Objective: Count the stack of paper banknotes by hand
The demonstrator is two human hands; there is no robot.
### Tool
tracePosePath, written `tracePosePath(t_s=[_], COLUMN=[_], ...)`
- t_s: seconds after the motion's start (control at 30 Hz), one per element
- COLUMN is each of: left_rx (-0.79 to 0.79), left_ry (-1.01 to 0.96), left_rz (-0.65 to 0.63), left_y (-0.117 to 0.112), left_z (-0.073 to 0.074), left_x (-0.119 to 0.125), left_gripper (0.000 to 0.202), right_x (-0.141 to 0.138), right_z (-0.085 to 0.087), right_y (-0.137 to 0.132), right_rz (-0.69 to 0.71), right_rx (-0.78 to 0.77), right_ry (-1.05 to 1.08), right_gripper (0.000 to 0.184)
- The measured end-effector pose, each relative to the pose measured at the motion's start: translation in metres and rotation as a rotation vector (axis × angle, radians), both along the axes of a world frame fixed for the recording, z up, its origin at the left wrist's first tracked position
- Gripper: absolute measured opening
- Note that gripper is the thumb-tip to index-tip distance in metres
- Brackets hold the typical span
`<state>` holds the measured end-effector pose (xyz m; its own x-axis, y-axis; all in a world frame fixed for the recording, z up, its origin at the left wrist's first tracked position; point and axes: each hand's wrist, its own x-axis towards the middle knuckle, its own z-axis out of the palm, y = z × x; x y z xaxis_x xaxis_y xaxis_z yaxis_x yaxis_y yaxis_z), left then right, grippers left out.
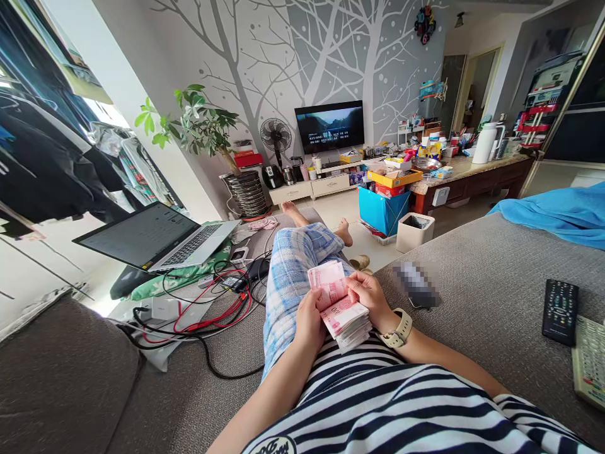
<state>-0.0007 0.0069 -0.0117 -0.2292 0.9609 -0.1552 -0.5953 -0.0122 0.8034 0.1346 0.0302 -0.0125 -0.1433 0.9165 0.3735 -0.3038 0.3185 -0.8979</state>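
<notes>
A thick stack of pink and white banknotes [347, 318] is held over my lap, with its upper notes bent upward and away from me. My left hand [309, 318] is closed around the stack's left side, thumb on top. On the right side, my right hand [368, 293] pinches the notes near the fold between thumb and fingers. A pale watch [397, 329] is on my right wrist. Below the hands lie my striped shirt [378, 384] and blue plaid trousers [289, 271]. The fingers under the stack are hidden.
On the grey sofa to the left are an open laptop [189, 243] and tangled cables [236, 302]. To the right lie a blurred-out object [416, 285], a black remote [560, 312] and a pale remote [590, 359]. A bin [414, 232] and cluttered table [496, 165] stand ahead.
</notes>
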Motion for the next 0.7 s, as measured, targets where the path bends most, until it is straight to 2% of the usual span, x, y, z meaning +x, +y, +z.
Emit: tracePosePath(t_s=[0.13,0.37,0.53,0.7], left_rx=[0.029,0.013,0.012,0.02], left_ry=[0.034,0.051,0.048,0.049], left_rz=[0.003,-0.07,-0.075,-0.061], left_y=[-0.003,-0.009,-0.011,-0.009], left_z=[0.004,0.016,0.018,0.018], left_x=[0.001,0.004,0.005,0.004], left_gripper=[0.018,0.022,0.022,0.02], right_x=[-0.001,-0.002,0.001,0.002], right_z=[0.0,0.0,-0.002,-0.003], right_y=[0.002,0.005,0.007,0.007], right_rz=[-0.057,-0.122,-0.134,-0.139], right_rx=[-0.044,-0.11,-0.028,0.003], right_ry=[0.005,0.019,-0.124,-0.156], right_gripper=[0.029,0.031,0.032,0.031])
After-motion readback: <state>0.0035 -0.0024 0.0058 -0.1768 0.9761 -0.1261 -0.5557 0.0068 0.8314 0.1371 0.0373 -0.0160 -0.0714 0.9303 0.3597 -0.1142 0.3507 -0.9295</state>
